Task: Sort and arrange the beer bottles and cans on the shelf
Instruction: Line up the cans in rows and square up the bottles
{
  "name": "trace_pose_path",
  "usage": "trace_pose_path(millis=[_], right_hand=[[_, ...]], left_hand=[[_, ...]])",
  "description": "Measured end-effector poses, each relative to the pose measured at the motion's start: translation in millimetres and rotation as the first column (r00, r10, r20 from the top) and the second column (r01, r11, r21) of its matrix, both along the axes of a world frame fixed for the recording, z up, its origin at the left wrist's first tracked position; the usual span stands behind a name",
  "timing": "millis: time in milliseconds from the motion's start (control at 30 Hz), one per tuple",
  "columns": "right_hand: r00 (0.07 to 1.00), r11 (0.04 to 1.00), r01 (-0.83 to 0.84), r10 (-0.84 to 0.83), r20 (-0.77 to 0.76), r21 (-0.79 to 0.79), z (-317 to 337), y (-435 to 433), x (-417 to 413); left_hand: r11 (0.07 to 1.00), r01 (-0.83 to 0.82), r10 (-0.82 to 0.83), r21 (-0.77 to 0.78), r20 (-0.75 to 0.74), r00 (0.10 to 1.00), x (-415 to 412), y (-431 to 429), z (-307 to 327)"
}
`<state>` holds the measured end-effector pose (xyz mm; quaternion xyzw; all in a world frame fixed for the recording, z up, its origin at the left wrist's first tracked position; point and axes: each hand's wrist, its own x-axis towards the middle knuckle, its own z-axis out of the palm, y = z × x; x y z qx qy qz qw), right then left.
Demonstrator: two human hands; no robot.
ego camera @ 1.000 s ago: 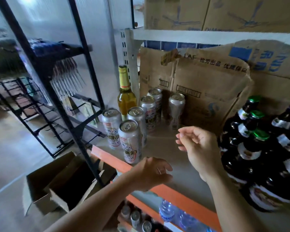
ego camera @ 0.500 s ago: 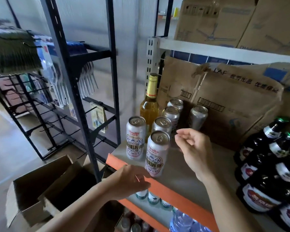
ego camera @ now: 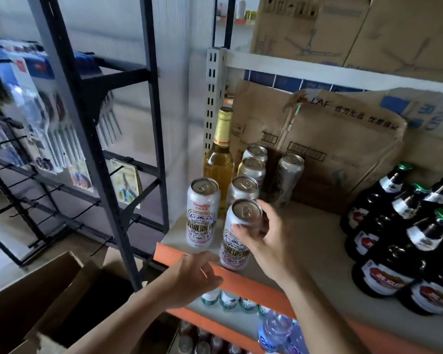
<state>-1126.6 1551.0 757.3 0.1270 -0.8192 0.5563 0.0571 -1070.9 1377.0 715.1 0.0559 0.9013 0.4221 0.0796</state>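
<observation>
**Beer cans and bottles crowd a grey shelf (ego camera: 307, 241) edged with an orange front rail (ego camera: 251, 283).**

At the left end, a white patterned can (ego camera: 203, 213) and the front can (ego camera: 237, 247) stand upright near the rail. Three silver-topped cans (ego camera: 251, 168) stand in a row behind the front can. A clear bottle of golden beer (ego camera: 219, 162) stands to the row's left and one darker can (ego camera: 288, 178) just to its right. A creased cardboard box (ego camera: 338, 152) stands along the back, and dark brown bottles (ego camera: 391, 241) cluster at the right.
</observation>
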Motion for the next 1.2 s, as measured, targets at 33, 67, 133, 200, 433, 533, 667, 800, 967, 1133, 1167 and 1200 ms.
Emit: trace_pose_path(millis=[33, 67, 133, 200, 433, 533, 667, 800, 967, 1133, 1167, 1200], right_hand=[[1.000, 1.000, -0.003, 0.003, -0.017, -0.003, -0.1, 0.2, 0.5], [1.000, 1.000, 0.004, -0.004, -0.029, 0.003, 0.5, 0.3, 0.8], [0.999, 1.000, 0.020, -0.020, -0.049, 0.002, 0.7, -0.9, 0.4], [0.998, 0.999, 0.030, -0.031, -0.062, -0.019, 1.4, -3.0, 0.7], [0.990, 0.981, 0.133, -0.138, -0.024, -0.143, 9.5, 4.9, -1.9], [0.992, 0.949, 0.113, -0.124, -0.017, -0.295, 30.2, 16.8, -5.7], [0.993, 0.916, 0.122, -0.113, 0.046, -0.382, 62.6, 30.8, -8.6], [0.979, 0.915, 0.184, -0.138, 0.150, -0.358, 68.6, 39.6, -12.6], [0.946, 0.926, 0.220, -0.127, 0.298, -0.305, 65.8, 57.5, -10.8], [0.892, 0.910, 0.262, -0.101, 0.441, -0.320, 66.7, 72.6, -10.7], [0.890, 0.911, 0.261, -0.098, 0.446, -0.320, 67.2, 75.0, -12.1], [0.887, 0.910, 0.262, -0.096, 0.451, -0.321, 68.5, 76.4, -13.3]], left_hand=[[1.000, 0.010, -0.010, 0.001, 0.003, 1.000, -0.5, 0.2, -0.2], [1.000, 0.018, -0.018, 0.001, 0.008, 1.000, -0.7, 0.7, -0.7], [1.000, 0.028, -0.029, 0.008, 0.020, 0.999, -0.5, 1.6, -2.2], [1.000, 0.028, -0.028, 0.002, 0.024, 0.999, -0.1, 1.8, -3.8], [1.000, -0.004, 0.004, 0.012, 0.011, 1.000, -1.3, -4.6, -4.4], [0.999, 0.000, 0.000, 0.052, 0.008, 1.000, -5.3, -5.2, 0.1], [0.842, 0.199, -0.255, 0.502, 0.045, 0.966, -8.1, 13.1, 28.7], [0.755, 0.319, -0.390, 0.572, 0.002, 0.921, -9.6, 39.0, 44.7], [0.745, 0.331, -0.393, 0.580, -0.019, 0.919, -12.2, 59.1, 39.9], [0.788, 0.342, -0.405, 0.512, 0.012, 0.914, -23.3, 64.8, 34.4], [0.784, 0.349, -0.412, 0.512, 0.010, 0.911, -24.7, 66.3, 35.0], [0.777, 0.358, -0.421, 0.518, 0.005, 0.907, -25.9, 67.9, 35.5]])
